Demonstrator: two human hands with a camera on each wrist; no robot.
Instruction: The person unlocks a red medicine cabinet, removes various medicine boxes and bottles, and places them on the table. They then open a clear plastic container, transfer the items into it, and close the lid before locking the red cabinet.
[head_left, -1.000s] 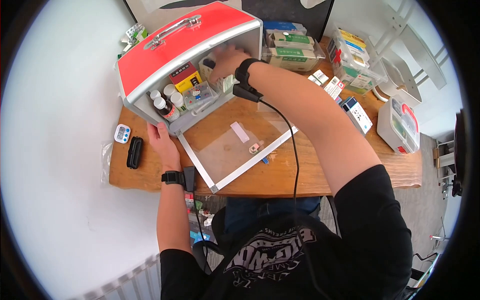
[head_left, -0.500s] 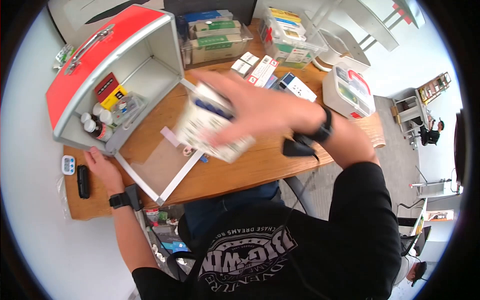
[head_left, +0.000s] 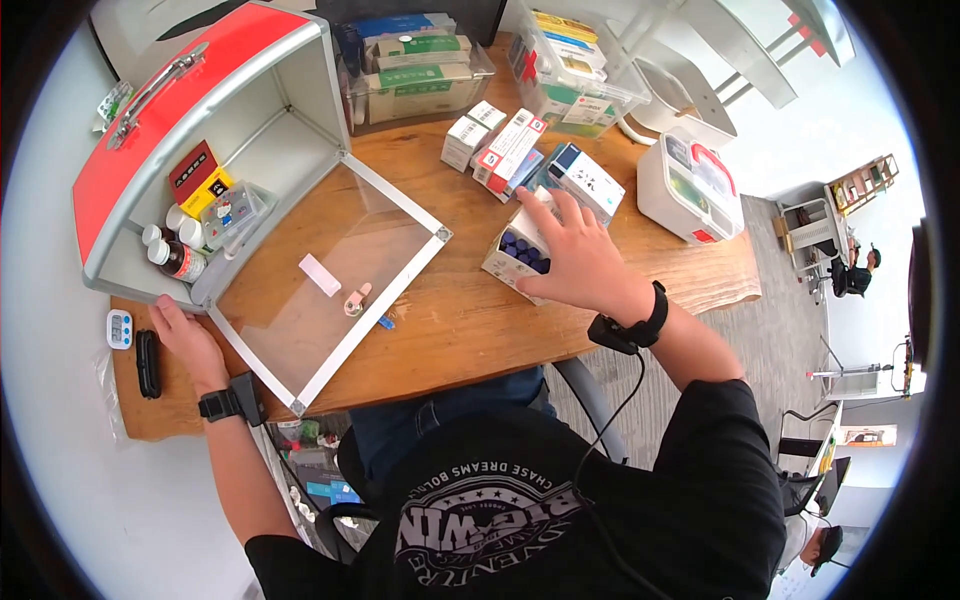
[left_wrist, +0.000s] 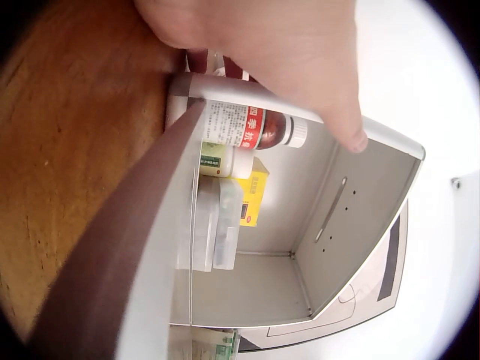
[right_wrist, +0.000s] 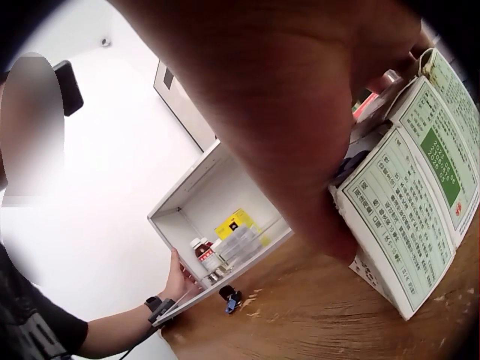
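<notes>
My right hand [head_left: 585, 262] grips an open white carton [head_left: 507, 264] of dark-blue-capped vials [head_left: 524, 251], thumb and fingers spread over its sides. In the right wrist view the carton's printed green-and-white panels [right_wrist: 397, 214] stand close over the table. At the left, my left hand [head_left: 190, 343] rests its extended fingers against the lower corner of a red-topped metal case [head_left: 205, 95]. Inside the case are several bottles [head_left: 180, 262], a yellow-and-dark-red box [head_left: 203, 180] and a clear pill box [head_left: 232, 210]. The case's clear, white-framed door [head_left: 340, 372] lies folded down on the table.
On the door lie a pink strip [head_left: 320, 275] and a small pinkish item [head_left: 357, 300]. Medicine boxes [head_left: 508, 150] stand beyond the carton. Clear bins [head_left: 420, 95] line the back; a white lidded box [head_left: 690, 190] is at right. A timer [head_left: 120, 329] and black case [head_left: 147, 365] sit at left.
My right hand has taken the carton out of the case and carried it right, onto the table before the medicine boxes. My left hand has stayed at the case's corner. The head view has swung right.
</notes>
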